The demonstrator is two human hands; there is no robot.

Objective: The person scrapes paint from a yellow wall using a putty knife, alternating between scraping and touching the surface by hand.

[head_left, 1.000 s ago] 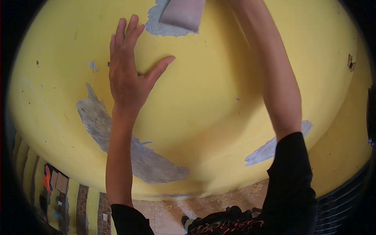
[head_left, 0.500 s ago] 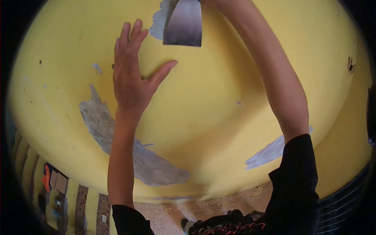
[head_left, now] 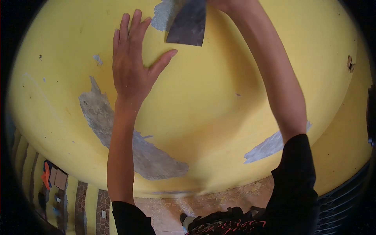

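A yellow painted wall [head_left: 203, 90] fills most of the head view, with bare grey patches where paint is gone. My left hand [head_left: 133, 70] lies against it, fingers stretched and thumb out to the side. At the top edge, my right hand [head_left: 224, 4] is on a wide-bladed scraper [head_left: 188, 25]; most of the fingers and the handle are cut off by the frame. The scraper's blade points down, its edge close to the paint. Just left of the blade is a grey bare patch [head_left: 161, 16].
A long grey patch [head_left: 156, 162] runs under my left forearm, and another [head_left: 264, 150] sits by my right elbow. Paint flakes lie on the floor [head_left: 235, 197]. Striped steps [head_left: 70, 199] are at lower left, holding an orange item [head_left: 46, 175]. A dark grille [head_left: 340, 207] stands at lower right.
The scraper's blade has shifted slightly right and tilted, now looking darker. My left hand appears a little higher in view. The right hand keeps its hold.
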